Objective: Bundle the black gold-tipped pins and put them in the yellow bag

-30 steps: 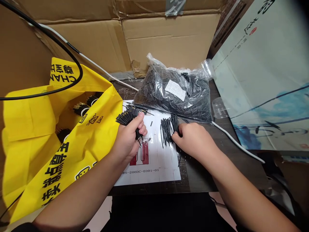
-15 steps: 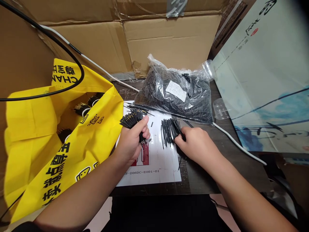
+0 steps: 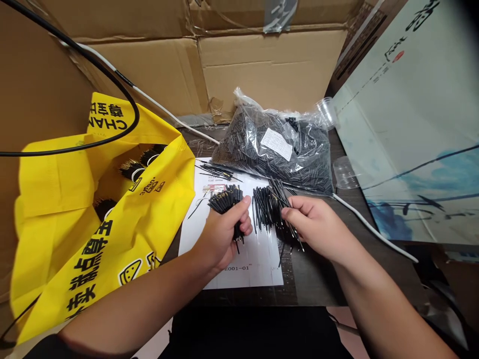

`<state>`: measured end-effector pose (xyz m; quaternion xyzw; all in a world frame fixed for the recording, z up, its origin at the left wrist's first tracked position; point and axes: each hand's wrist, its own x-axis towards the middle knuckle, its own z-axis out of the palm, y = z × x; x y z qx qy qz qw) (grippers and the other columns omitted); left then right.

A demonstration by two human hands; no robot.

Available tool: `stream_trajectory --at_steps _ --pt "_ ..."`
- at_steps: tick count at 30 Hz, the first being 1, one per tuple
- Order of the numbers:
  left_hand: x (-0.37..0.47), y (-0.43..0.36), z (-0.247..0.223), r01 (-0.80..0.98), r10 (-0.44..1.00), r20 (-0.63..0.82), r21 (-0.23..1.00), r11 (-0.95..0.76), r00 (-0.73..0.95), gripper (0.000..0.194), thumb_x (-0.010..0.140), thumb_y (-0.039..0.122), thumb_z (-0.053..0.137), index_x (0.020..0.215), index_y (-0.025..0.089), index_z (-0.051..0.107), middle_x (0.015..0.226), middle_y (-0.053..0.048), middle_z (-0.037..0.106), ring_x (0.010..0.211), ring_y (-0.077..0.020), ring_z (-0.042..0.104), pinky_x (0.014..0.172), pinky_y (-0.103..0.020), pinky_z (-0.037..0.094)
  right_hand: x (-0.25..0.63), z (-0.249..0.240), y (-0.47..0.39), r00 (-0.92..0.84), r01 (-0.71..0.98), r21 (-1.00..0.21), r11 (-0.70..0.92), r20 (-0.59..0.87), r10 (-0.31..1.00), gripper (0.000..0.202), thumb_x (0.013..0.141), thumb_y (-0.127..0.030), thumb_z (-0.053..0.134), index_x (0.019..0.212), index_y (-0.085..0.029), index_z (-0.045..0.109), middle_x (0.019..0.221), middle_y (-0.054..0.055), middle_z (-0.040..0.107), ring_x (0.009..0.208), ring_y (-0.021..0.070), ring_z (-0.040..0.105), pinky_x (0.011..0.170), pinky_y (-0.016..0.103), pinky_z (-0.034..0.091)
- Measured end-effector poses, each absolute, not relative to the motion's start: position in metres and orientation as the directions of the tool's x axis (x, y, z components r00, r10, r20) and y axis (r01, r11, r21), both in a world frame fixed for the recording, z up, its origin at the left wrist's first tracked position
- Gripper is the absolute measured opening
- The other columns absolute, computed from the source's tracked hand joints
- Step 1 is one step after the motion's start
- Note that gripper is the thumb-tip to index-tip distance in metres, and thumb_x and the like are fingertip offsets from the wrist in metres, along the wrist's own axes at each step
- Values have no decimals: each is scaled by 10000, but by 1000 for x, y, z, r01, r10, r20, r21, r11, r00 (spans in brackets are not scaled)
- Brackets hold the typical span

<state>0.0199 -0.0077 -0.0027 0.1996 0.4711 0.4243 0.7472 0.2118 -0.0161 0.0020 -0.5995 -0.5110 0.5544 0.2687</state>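
Observation:
My left hand (image 3: 220, 234) is closed around a thick bundle of short black wires (image 3: 224, 200), whose ends fan out above the thumb with small gold-coloured tips. To the right, my right hand (image 3: 316, 224) pinches a few more black wires (image 3: 295, 230) between thumb and fingers, tilted over a pile. That pile of black wires (image 3: 262, 209) lies on the right part of a printed white sheet (image 3: 258, 271), just beside the left fist. Further back on the sheet rests a smaller group of loose black wires (image 3: 217, 172). My left hand covers part of the print.
A clear plastic bag (image 3: 277, 144) full of small black tube-like pieces stands behind the sheet. On the left, a yellow bag (image 3: 149, 214) holds several tied wire bundles (image 3: 131, 169). Clear plastic cups (image 3: 345, 172) and a white cable (image 3: 374, 227) are at right; cardboard (image 3: 269, 65) closes the back.
My left hand has moved right with its bundle, closer to the pile. My right hand has lifted a few wires from the pile. The view has shifted slightly.

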Motion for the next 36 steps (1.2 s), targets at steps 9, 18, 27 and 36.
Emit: stream_trajectory --at_steps 9,18,27,36 --pt "25 -19 -4 -393 879 -427 786 477 213 450 871 446 755 646 168 483 547 50 418 500 -66 411 513 -211 386 178 6 -21 -175 233 -946 -226 -269 947 300 927 -361 571 671 -223 495 614 -29 531 577 130 489 550 273 421" --pt "22 -20 -4 -373 896 -392 815 443 206 370 843 387 781 666 164 544 523 48 448 483 -70 417 493 -214 381 161 -5 -27 -240 -66 -978 -196 -175 955 275 1016 -368 537 794 -211 569 724 6 698 688 150 675 704 312 565" --pt "20 -15 -3 -353 887 -404 815 460 223 398 824 359 776 607 162 508 513 49 439 448 -65 428 471 -220 371 161 -13 -31 -234 -102 -977 -187 -160 959 292 1021 -466 517 885 -215 585 647 -39 559 467 90 429 410 224 321" --pt "19 -15 -4 -360 884 -407 809 465 229 362 827 354 763 621 168 529 508 49 441 453 -75 438 486 -223 386 167 -17 -32 -198 12 -996 -88 -88 976 300 1056 -445 478 853 -228 516 671 -44 530 558 115 477 527 259 407"
